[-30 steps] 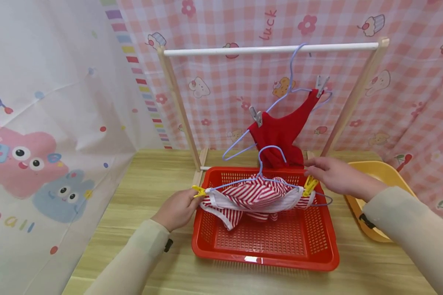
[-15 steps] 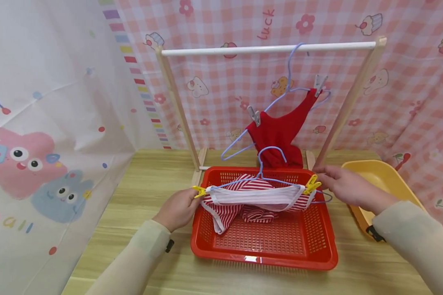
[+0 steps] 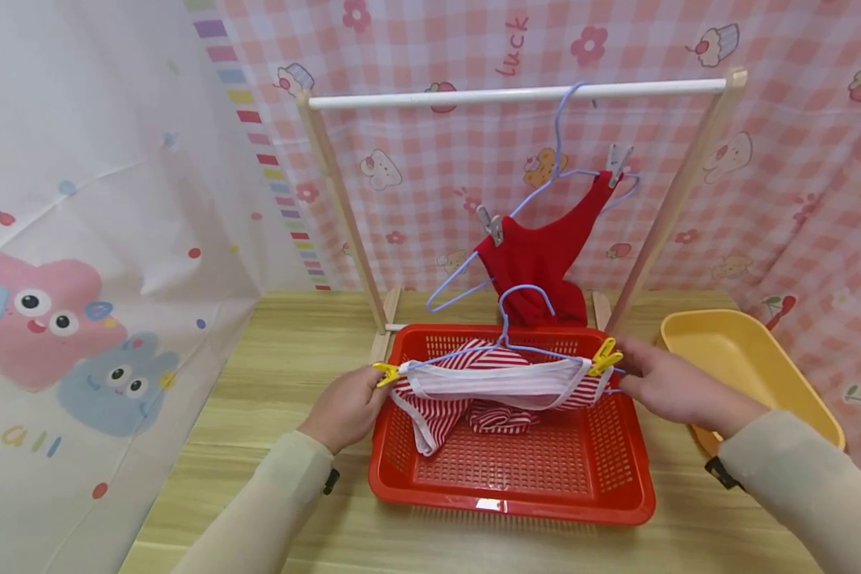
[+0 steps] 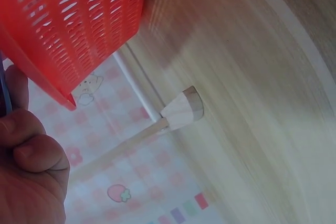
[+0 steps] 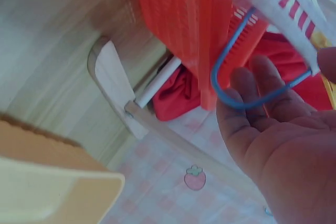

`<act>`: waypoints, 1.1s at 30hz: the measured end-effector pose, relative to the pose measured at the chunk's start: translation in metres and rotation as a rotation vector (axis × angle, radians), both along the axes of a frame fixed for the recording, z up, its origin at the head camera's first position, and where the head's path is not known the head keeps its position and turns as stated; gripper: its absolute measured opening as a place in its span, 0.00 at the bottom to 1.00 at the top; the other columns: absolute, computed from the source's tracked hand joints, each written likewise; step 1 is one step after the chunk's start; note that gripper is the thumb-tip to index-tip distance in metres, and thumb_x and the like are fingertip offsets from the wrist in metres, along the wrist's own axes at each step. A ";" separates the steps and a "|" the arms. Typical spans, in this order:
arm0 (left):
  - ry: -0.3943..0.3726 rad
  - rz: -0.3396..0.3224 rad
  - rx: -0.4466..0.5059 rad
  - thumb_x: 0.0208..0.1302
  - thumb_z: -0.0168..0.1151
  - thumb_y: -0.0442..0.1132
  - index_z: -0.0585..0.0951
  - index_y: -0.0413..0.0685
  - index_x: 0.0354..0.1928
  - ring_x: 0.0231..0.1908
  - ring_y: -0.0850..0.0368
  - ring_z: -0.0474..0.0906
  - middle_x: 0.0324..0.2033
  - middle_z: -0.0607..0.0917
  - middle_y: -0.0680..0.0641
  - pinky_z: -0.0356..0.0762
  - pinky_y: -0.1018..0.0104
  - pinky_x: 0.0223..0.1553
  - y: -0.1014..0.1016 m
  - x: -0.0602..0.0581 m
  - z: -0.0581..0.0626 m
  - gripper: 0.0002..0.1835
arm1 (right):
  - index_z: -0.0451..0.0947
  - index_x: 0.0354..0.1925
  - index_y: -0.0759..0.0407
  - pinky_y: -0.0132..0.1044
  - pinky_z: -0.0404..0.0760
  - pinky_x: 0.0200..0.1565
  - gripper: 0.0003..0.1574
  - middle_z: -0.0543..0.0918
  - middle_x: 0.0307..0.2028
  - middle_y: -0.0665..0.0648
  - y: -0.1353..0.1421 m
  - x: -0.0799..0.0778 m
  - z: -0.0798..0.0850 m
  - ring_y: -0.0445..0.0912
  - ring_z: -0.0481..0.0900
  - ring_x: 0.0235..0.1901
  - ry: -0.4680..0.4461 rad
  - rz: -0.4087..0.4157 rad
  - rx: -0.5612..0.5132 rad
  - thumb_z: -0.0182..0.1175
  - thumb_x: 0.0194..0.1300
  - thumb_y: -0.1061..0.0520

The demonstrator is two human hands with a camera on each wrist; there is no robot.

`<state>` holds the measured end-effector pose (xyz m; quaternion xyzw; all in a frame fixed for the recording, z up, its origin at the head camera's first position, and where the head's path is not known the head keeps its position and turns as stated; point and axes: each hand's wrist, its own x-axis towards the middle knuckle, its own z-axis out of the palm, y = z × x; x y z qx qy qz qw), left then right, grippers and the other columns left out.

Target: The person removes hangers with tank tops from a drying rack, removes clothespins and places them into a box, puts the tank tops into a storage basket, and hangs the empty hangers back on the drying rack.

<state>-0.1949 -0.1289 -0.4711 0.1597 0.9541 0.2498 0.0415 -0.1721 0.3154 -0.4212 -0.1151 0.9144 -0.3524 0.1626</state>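
A blue clothes hanger [image 3: 504,341] lies across a red plastic basket [image 3: 502,510], its hook upward. Clipped to it is a red-and-white striped garment [image 3: 438,418] with a white band, held by a yellow clothespin [image 3: 386,375] at the left and another yellow clothespin [image 3: 604,357] at the right. My left hand [image 3: 340,406] grips the hanger's left end beside the clothespin, fingers curled in the left wrist view. At the other end, my right hand [image 3: 678,383] reaches under the hanger's loop. In the right wrist view the loop crosses its loosely bent fingers [image 5: 273,93], thumb apart.
Behind the basket stands a wooden rack with a white bar [image 3: 430,100]. From it hangs a second blue hanger [image 3: 454,279], tilted, bearing a red garment [image 3: 545,255] on two grey clothespins. A yellow tray [image 3: 739,343] lies at the right on the wooden table [image 3: 258,375].
The striped garment's middle has flopped down behind the white band, which now shows flat. My right hand moved outward, then lower to the hanger's right end; my left hand stayed.
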 end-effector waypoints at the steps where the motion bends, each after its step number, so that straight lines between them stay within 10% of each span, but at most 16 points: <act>1: 0.008 0.001 0.000 0.79 0.57 0.44 0.85 0.47 0.50 0.36 0.56 0.80 0.34 0.85 0.50 0.84 0.50 0.52 0.000 0.000 0.000 0.11 | 0.56 0.77 0.72 0.67 0.75 0.65 0.40 0.75 0.68 0.77 -0.001 0.001 -0.001 0.71 0.75 0.67 0.009 0.000 -0.001 0.56 0.76 0.59; 21: -0.028 0.023 -0.012 0.71 0.69 0.49 0.80 0.51 0.53 0.44 0.55 0.85 0.45 0.84 0.51 0.86 0.52 0.54 0.002 0.001 -0.015 0.16 | 0.68 0.66 0.62 0.61 0.83 0.60 0.27 0.82 0.60 0.67 -0.019 0.012 -0.026 0.58 0.83 0.56 0.088 -0.126 -0.124 0.63 0.75 0.57; 33: 0.028 0.010 -0.048 0.71 0.69 0.48 0.84 0.51 0.46 0.35 0.59 0.81 0.35 0.87 0.53 0.85 0.54 0.46 0.003 0.000 -0.016 0.11 | 0.72 0.62 0.60 0.52 0.83 0.55 0.21 0.85 0.54 0.64 -0.021 0.013 -0.028 0.54 0.82 0.51 0.143 -0.151 -0.110 0.63 0.75 0.59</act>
